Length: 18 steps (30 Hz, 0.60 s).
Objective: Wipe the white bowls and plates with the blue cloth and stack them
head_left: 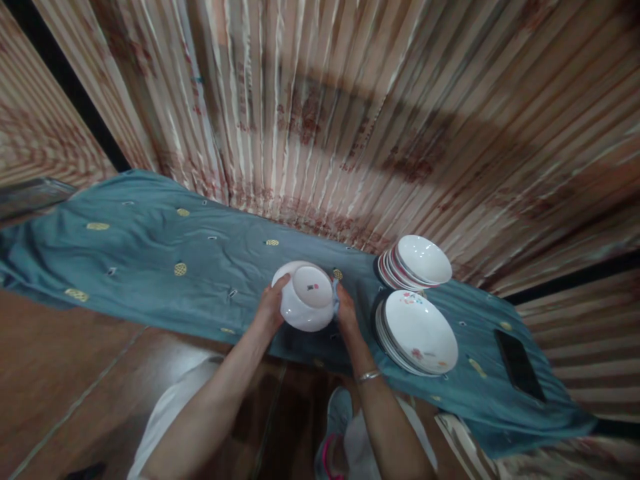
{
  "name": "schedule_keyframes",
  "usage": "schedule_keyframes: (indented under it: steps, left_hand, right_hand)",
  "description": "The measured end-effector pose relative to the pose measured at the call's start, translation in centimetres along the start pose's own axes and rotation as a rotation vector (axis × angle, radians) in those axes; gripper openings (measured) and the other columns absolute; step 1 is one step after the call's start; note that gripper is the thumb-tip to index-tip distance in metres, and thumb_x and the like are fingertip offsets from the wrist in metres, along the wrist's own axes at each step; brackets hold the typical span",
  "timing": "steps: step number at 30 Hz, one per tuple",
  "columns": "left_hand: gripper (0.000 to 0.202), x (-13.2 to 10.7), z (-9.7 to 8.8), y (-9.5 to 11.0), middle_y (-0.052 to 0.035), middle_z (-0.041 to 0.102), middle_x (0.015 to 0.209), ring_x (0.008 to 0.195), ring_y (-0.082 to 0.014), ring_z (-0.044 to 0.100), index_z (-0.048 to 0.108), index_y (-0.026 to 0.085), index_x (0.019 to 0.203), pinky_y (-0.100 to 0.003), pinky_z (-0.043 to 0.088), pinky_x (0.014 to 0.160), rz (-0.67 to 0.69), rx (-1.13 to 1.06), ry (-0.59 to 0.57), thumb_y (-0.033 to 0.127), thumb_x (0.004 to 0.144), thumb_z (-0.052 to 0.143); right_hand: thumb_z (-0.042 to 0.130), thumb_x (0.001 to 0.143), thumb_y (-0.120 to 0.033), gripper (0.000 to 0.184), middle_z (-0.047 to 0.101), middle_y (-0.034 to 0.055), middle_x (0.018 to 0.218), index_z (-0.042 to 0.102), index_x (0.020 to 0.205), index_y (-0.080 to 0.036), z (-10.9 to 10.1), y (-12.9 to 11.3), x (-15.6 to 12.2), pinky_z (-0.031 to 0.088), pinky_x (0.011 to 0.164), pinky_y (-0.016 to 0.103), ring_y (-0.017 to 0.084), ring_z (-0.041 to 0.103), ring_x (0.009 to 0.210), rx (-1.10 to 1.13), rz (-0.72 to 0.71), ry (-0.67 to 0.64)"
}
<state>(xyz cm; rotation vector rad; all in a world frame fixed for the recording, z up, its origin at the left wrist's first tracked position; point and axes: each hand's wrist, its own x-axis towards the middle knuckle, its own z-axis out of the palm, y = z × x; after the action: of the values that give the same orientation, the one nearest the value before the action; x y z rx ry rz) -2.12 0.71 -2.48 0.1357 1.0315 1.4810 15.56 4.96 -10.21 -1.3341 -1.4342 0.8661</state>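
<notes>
A white bowl (306, 313) is held up over the cloth-covered table, its underside facing me with a small printed mark on the base. My left hand (273, 303) grips its left rim, thumb on the outer wall. On the right side, my right hand (345, 303) presses a pale blue cloth (335, 297) against the bowl; the fingers behind it are hidden. Just right of my hands stands a stack of white plates (421, 332) with small flower prints. Behind the plates is a stack of bowls (424, 260), several with reddish sides.
A blue-green cloth (150, 233) with yellow pineapple prints covers the long, narrow table. Near its right end lies a black phone (519, 365). Pleated patterned curtains (310, 120) hang close along the back. Dark poles (75, 87) slant at both sides.
</notes>
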Motion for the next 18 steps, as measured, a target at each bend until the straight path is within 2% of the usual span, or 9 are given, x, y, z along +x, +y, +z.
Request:
schedule_keyframes:
  steps: [4,7,12,15,18]
  left_hand:
    - [0.033,1.2,-0.2,-0.8,-0.0047,0.071,0.067,0.061,-0.0199,0.067,0.068,0.010,0.094,-0.030,0.055,0.063,-0.028,-0.044,-0.038,0.031,0.068,0.075]
    - [0.034,1.6,-0.4,-1.8,-0.0059,0.073,0.073,0.068,-0.0213,0.069,0.067,0.011,0.097,-0.030,0.055,0.068,-0.042,-0.053,-0.028,0.033,0.071,0.074]
    - [0.047,1.6,-0.5,-3.2,-0.0104,0.076,0.090,0.088,-0.0267,0.071,0.068,0.013,0.108,-0.035,0.057,0.078,-0.054,-0.085,-0.018,0.051,0.081,0.065]
    - [0.052,1.5,-0.3,-3.2,-0.0121,0.077,0.096,0.098,-0.0290,0.071,0.067,0.013,0.113,-0.038,0.057,0.084,-0.070,-0.121,0.005,0.056,0.089,0.051]
    - [0.052,1.3,-0.2,-2.9,-0.0123,0.076,0.096,0.102,-0.0283,0.070,0.066,0.012,0.114,-0.038,0.055,0.090,-0.089,-0.144,0.012,0.053,0.095,0.041]
  right_hand:
    - [0.032,0.097,-0.053,0.062,0.060,0.0135,0.141,0.057,0.139,-0.016,1.0,0.2,-2.7,0.042,0.112,0.048,0.024,0.053,0.134,-0.016,0.089,0.117]
    - [0.023,0.100,-0.047,0.062,0.048,0.0171,0.151,0.050,0.144,-0.012,1.7,-0.3,-4.7,0.033,0.118,0.051,0.024,0.040,0.144,-0.119,0.019,0.159]
    - [0.025,0.103,-0.046,0.057,0.035,0.0153,0.159,0.037,0.152,-0.018,2.5,-1.0,-7.3,0.030,0.119,0.054,0.026,0.028,0.150,-0.319,-0.122,0.174]
    - [0.025,0.104,-0.044,0.058,0.031,0.0176,0.160,0.028,0.156,-0.019,3.1,-1.5,-8.3,0.030,0.117,0.059,0.028,0.023,0.152,-0.420,-0.198,0.166]
    - [0.024,0.104,-0.041,0.058,0.024,0.0196,0.163,0.022,0.158,-0.018,3.6,-2.3,-9.2,0.031,0.116,0.063,0.031,0.016,0.154,-0.480,-0.258,0.161]
